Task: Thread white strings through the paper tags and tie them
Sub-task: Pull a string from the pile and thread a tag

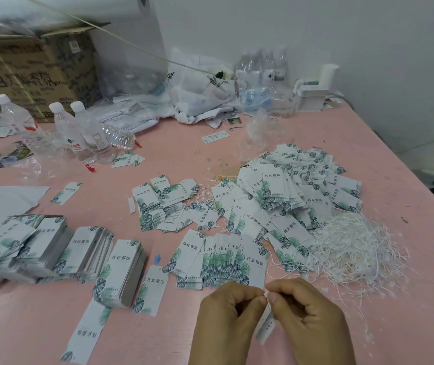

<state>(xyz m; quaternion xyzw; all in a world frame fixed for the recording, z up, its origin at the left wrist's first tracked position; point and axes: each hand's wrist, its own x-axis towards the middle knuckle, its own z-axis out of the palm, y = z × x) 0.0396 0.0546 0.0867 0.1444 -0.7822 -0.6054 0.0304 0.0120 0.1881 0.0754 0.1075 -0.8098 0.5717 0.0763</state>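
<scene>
My left hand (pixel 226 320) and my right hand (pixel 308 317) meet fingertip to fingertip near the table's front edge, both pinching a thin white string (pixel 266 295). A paper tag (pixel 264 326) hangs from that string between my hands, partly hidden. A fanned row of leaf-printed tags (pixel 221 262) lies just beyond my fingers. To the right a tangle of loose white strings (pixel 353 248) spreads out. Behind it sits a heap of tags (pixel 295 196) with strings in them.
Stacks of tags (pixel 84 254) stand at the left on the pink table (pixel 158 338). Water bottles (pixel 89 133), a cardboard box (pixel 31 72) and plastic bags (pixel 200 88) crowd the back. The table's right edge runs diagonally near a white wall.
</scene>
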